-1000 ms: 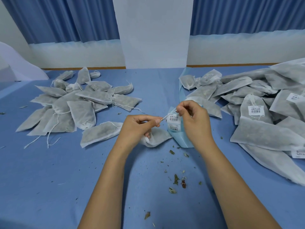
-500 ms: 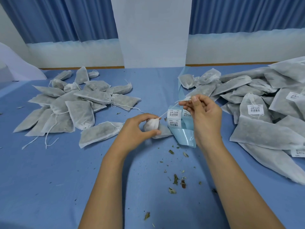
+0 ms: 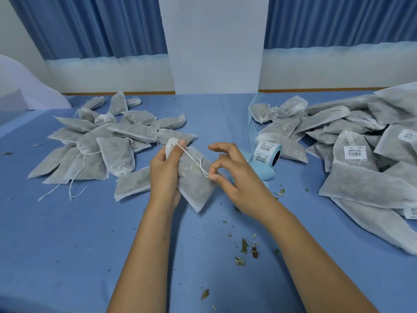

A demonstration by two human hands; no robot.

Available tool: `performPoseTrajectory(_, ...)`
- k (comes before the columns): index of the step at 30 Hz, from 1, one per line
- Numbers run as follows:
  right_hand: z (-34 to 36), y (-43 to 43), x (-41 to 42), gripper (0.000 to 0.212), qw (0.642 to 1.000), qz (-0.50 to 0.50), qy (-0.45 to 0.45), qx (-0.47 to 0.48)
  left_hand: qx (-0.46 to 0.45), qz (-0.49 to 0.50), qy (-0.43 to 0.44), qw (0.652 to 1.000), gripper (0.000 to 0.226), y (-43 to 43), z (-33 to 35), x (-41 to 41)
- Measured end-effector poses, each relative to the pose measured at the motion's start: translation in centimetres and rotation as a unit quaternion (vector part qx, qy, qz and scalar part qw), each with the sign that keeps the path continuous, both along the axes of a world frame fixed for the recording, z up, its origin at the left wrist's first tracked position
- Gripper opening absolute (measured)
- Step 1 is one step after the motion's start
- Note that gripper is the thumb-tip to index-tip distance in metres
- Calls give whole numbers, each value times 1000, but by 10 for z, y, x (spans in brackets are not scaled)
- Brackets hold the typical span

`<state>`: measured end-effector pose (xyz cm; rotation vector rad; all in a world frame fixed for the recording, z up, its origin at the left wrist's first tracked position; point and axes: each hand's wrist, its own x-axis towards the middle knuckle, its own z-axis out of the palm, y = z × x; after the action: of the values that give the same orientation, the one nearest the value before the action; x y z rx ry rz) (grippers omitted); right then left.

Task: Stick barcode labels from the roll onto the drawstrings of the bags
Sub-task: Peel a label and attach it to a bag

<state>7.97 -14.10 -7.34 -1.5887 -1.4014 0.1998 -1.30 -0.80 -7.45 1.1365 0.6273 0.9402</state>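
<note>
My left hand (image 3: pixel 165 170) grips a grey drawstring bag (image 3: pixel 194 177) by its gathered neck and holds it tilted above the table. A white drawstring (image 3: pixel 191 158) runs from the neck down to my right hand (image 3: pixel 234 177), whose thumb and forefinger pinch its end. The roll of barcode labels (image 3: pixel 267 153) lies on its side just right of my right hand, with blue backing tape (image 3: pixel 259 175) trailing from it.
A pile of unlabelled grey bags (image 3: pixel 101 143) lies at the left on the blue table (image 3: pixel 67 245). A bigger heap of bags (image 3: pixel 361 154), some with barcode labels, fills the right. Dried herb crumbs (image 3: pixel 246 247) are scattered near the front.
My left hand has lifted the bag up by its neck. My right hand has moved down and left off the label roll and now pinches the drawstring's end.
</note>
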Motion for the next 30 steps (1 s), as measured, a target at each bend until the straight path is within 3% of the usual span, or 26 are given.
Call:
performPoseTrajectory(5,-4,2,-1,13,999,9,7,-43,-56,-57,-69,994,12,-7,5,2)
performPoseTrajectory(8,-3,3,1,12,1000,-21,19,-10,-46,-89,-117,988,10,-8,7,3)
performPoseTrajectory(10,-2,3,5,11,997,-68,29,28,-29,-104,-147,983,28,-9,6,5)
performPoseTrajectory(12,-1,2,8,10,993,-103,33,45,70,-101,-113,986,41,-10,2,6)
performPoseTrajectory(15,-3,4,8,4,990,-127,20,55,265,-136,3,955,26,-17,-5,10)
performPoseTrajectory(17,-1,3,8,2,988,-136,0,68,276,-132,31,951,17,-20,-6,12)
performPoseTrajectory(20,6,-8,24,9,970,-225,-51,81,267,-31,62,961,26,-15,-9,11)
performPoseTrajectory(23,7,-22,43,24,930,-349,-92,-64,290,46,104,950,28,-12,-11,10)
performPoseTrajectory(26,3,-21,45,25,932,-299,-57,-195,318,80,117,937,27,-14,-11,15)
performPoseTrajectory(30,3,-15,37,12,955,-251,-23,-158,412,72,102,903,32,-21,-14,17)
